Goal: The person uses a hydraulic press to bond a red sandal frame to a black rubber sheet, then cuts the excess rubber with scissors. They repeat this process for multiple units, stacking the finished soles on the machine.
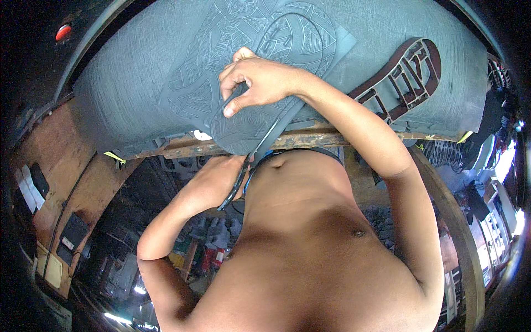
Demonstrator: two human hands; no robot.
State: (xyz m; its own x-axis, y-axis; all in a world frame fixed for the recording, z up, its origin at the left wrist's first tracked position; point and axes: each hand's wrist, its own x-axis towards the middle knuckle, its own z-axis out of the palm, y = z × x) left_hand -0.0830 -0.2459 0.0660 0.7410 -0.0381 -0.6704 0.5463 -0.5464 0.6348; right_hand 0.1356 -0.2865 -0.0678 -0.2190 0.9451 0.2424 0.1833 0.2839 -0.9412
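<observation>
A grey rubber sole with an embossed pattern lies on a large grey rubber sheet, its lower end reaching over the near edge. My right hand is closed over the middle of this sole, thumb and fingers curled as if gripping it; the fingertips are partly hidden. Below the edge, close to my waist, my left hand is closed on a thin dark rubber strip. That strip runs up along the sole's right side. Part of my left hand's fingers is out of sight behind it.
A brown sole-shaped cutting die rests on the sheet at the right, near my right forearm. A worn wooden edge runs along the near side. A red button shows at the upper left. Wooden boards stand at the left.
</observation>
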